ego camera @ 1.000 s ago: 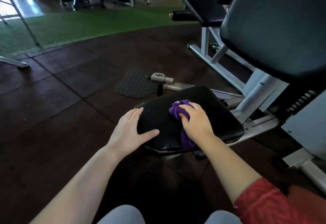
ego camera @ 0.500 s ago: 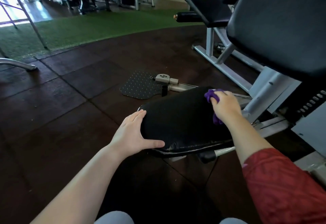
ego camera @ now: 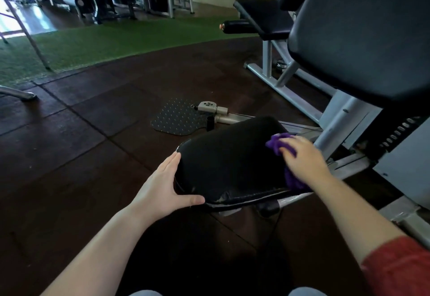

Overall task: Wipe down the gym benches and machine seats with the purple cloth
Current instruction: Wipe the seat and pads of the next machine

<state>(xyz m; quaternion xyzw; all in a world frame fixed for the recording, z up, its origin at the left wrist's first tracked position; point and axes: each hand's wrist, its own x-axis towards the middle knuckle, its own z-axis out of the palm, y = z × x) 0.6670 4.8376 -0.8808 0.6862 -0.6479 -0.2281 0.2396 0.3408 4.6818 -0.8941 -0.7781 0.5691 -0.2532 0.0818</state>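
Our right fingers curve over the bunched purple cloth and hold it down on the far right part of the black seat; the right hand is blurred, so we cannot make out each finger. More of the cloth hangs out from under the palm at the seat's right edge. Our left hand lies with straight fingers flat against the seat's left side, the thumb spread along the front edge, gripping nothing. A red sleeve covers the right upper arm. Above and right of the seat stands the big black backrest on a grey metal frame. Beyond the seat a studded footplate lies on the dark rubber floor, with another bench and green turf farther off.
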